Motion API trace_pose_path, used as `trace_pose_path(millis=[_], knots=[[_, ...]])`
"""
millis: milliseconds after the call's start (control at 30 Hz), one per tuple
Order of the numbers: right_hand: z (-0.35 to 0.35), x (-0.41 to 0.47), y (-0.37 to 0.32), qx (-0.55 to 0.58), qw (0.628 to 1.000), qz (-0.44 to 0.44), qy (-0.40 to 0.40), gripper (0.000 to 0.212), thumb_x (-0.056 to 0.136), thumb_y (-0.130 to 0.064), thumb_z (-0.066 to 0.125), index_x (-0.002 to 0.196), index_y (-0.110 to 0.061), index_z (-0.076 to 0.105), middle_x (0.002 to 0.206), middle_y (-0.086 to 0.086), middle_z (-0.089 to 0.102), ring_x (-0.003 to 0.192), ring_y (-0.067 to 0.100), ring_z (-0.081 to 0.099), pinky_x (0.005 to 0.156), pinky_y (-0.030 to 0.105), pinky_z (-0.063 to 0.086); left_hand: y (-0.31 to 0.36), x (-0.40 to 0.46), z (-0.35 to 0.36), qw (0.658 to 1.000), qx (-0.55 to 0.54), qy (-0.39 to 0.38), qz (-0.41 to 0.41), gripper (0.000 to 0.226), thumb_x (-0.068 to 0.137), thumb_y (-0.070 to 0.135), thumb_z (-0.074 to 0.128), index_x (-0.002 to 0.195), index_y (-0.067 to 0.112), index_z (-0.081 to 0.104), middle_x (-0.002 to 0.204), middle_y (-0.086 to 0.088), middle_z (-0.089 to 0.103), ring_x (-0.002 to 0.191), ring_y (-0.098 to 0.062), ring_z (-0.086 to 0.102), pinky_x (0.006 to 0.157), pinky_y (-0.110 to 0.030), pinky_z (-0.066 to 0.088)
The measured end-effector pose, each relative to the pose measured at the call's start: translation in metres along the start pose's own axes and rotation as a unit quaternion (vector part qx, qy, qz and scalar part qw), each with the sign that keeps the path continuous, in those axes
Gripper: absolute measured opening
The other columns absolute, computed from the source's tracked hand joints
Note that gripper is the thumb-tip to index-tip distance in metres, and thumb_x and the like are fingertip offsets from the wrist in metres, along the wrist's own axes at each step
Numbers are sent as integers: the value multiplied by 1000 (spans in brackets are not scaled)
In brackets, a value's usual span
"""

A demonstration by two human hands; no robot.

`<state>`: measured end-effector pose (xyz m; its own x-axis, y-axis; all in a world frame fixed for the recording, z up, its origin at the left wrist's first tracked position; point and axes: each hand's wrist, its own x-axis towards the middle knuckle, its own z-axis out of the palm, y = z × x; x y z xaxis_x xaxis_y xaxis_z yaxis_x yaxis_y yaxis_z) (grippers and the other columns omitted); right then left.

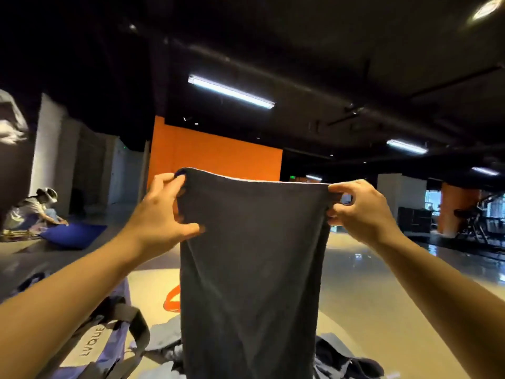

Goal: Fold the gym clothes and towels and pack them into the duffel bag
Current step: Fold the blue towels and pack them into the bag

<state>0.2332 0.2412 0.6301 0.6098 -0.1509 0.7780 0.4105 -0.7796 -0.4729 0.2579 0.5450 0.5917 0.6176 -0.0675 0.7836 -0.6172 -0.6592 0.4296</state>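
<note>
Your left hand [161, 212] and right hand [358, 209] pinched the dark towel's [251, 269] top corners, holding it up above the duffel bag [103, 340].

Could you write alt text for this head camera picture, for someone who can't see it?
Two hands, left and right, pinch the top corners of a dark grey towel and hold it up, hanging straight. Below lie a purple duffel bag and crumpled clothes on a shiny floor.

towel [251, 269]: plain dark grey | duffel bag [109, 337]: lavender, grey straps | wall [216, 157]: orange | clothes [347, 359]: possibly navy
</note>
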Motion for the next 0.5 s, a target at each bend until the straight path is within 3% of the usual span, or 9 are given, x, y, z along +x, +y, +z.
trace_pose_path(millis=[67, 133, 233, 300, 367, 433, 500], knots=[[-13, 19, -21, -20, 1000, -18, 8, 49, 81, -6, 70, 128, -5, 56, 124, 10, 47, 108, 29, 56, 93, 38, 50, 15, 13, -6, 995, 74, 26, 55, 102, 66, 20, 87, 148, 9, 27, 146, -2, 20, 128, -27, 41, 102, -37, 41], [-25, 32, -40, -15, 999, -42, 15, 55, 78, -7, 74, 129, -4, 53, 120, 5, 40, 104, 27, 57, 88, 27, 47, 25, 25, -12, 976, 183, 48, 110, 122, 61, 37, 88, 153, 14, 12, 148, 8, 5, 129, -24, 40, 96, -38, 46], [-46, 46, -64, -7, 995, -93, 33, 63, 71, -5, 81, 127, -5, 50, 119, 1, 30, 102, 28, 56, 91, 32, 50, 38, 40, -28, 942, 303, 66, 132, 137, 60, 55, 82, 152, 18, -12, 156, 7, -12, 142, -18, 25, 101, -35, 42], [-61, 52, -77, -58, 989, -129, 49, 68, 66, -6, 83, 124, -9, 48, 121, 1, 29, 102, 25, 52, 91, 34, 51, 45, 48, -40, 932, 319, 85, 152, 143, 48, 54, 88, 153, 11, 3, 161, -5, 2, 140, -29, 31, 99, -45, 45], [-71, 51, -88, -131, 971, -187, 68, 70, 65, -6, 83, 125, -12, 47, 125, 2, 34, 106, 23, 44, 89, 25, 47, 51, 54, -51, 926, 325, 104, 161, 143, 37, 55, 90, 151, 4, 19, 158, -12, 17, 131, -38, 43, 94, -58, 46], [-77, 51, -95, -197, 940, -262, 99, 73, 63, -9, 86, 126, -10, 48, 124, 6, 41, 105, 26, 45, 88, 17, 40, 61, 56, -60, 915, 355, 120, 149, 144, 36, 58, 89, 151, 4, 21, 157, -13, 20, 131, -38, 42, 98, -65, 38], [-88, 45, -107, -199, 944, -245, 99, 94, 59, -18, 89, 136, -7, 36, 134, 7, 32, 105, 22, 47, 89, 27, 49, 73, 56, -72, 894, 386, 154, 165, 146, 28, 60, 90, 148, 1, 29, 152, -18, 31, 129, -40, 46, 95, -67, 38]])
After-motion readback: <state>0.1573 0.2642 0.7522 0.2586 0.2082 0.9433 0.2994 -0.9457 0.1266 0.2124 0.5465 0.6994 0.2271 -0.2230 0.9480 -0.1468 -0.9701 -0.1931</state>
